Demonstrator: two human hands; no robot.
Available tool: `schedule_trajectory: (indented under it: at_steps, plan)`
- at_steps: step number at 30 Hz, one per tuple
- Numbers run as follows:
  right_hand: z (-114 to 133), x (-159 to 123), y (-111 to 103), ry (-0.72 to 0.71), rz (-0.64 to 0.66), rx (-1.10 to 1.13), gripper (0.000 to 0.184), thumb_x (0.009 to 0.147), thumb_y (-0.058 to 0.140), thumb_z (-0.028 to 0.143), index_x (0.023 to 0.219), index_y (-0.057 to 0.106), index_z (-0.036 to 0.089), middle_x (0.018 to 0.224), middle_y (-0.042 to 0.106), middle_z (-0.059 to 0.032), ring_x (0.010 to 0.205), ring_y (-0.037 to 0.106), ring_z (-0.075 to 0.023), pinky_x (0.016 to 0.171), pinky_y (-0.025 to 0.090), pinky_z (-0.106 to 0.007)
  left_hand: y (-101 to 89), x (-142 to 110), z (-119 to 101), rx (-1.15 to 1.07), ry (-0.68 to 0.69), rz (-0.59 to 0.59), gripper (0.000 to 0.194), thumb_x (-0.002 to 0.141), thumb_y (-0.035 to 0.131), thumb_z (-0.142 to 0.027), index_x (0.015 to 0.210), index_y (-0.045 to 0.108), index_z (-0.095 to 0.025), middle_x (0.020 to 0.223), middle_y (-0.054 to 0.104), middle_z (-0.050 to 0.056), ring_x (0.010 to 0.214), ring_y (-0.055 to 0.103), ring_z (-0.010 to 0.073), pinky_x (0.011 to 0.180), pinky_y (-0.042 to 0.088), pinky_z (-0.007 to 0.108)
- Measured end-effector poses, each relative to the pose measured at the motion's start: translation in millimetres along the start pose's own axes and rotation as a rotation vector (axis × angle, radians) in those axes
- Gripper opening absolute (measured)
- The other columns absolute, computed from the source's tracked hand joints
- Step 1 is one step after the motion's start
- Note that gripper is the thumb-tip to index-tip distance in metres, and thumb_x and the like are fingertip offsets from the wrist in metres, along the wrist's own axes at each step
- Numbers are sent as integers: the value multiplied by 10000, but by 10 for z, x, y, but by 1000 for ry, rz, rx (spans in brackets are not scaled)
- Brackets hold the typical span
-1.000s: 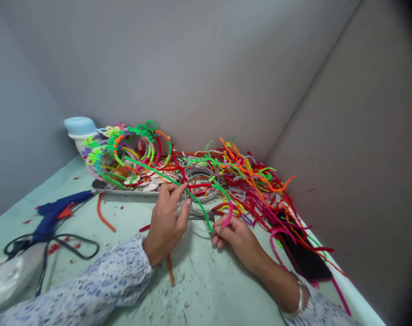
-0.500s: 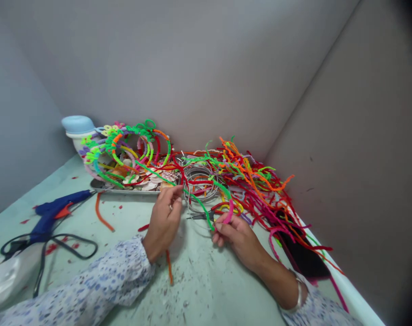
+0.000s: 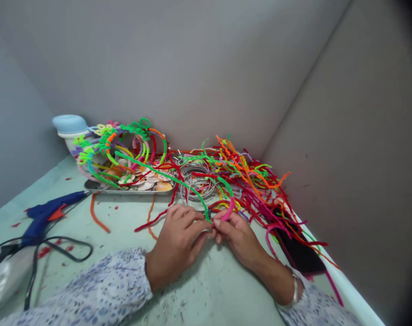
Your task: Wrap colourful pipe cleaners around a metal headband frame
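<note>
My left hand [image 3: 180, 235] and my right hand [image 3: 238, 235] meet at the middle of the pale green table [image 3: 124, 222], fingertips together. My right hand pinches a pink curved piece [image 3: 229, 210] wrapped with pipe cleaner. A long green pipe cleaner [image 3: 165, 174] runs from that pinch up and left over the tray. My left hand's fingers are closed on the green pipe cleaner's near end, right beside the right hand's fingers. A pile of loose coloured pipe cleaners [image 3: 249, 181] lies just behind the hands.
A metal tray [image 3: 127, 188] with shells and wrapped coloured hoops [image 3: 120, 145] sits at the back left beside a light-blue lidded jar [image 3: 70, 129]. A blue glue gun [image 3: 46, 215] with black cord lies at left. Silver wire rings [image 3: 197, 183] and a black phone [image 3: 299, 253] lie nearby.
My left hand has come down and right from the tray's edge to meet my right hand at the green pipe cleaner's end. The right hand barely moved.
</note>
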State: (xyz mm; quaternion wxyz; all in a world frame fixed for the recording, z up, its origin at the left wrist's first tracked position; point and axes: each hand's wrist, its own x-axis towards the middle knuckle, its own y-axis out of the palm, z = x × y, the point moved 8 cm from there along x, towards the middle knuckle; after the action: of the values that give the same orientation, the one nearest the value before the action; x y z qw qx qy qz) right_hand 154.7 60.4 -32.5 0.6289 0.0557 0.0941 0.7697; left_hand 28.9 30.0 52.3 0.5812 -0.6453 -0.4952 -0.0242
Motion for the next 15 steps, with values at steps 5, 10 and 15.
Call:
schedule_trajectory:
  at_steps: [5, 10, 15]
  plan:
    - [10, -42, 37, 38, 28, -44, 185, 821, 613, 355, 854, 575, 176, 556, 595, 38, 395, 420, -66, 406, 283, -198, 5, 22, 72, 69, -16, -7, 121, 865, 570, -200, 922, 670, -237, 893, 689, 16, 896, 556, 200, 884, 338, 428]
    - [39, -53, 44, 19, 34, -86, 198, 826, 603, 357, 864, 577, 165, 594, 607, 21, 441, 460, -79, 441, 332, -209, 22, 18, 77, 103, -1, 11, 155, 880, 549, -192, 940, 680, -252, 859, 691, 2, 879, 569, 189, 933, 299, 453]
    - [62, -46, 59, 13, 23, -128, 198, 807, 614, 359, 845, 573, 168, 617, 624, 11, 466, 493, -93, 467, 376, -223, 47, 19, 80, 112, -19, 46, 158, 877, 542, -176, 919, 682, -236, 828, 678, 5, 850, 557, 193, 936, 296, 460]
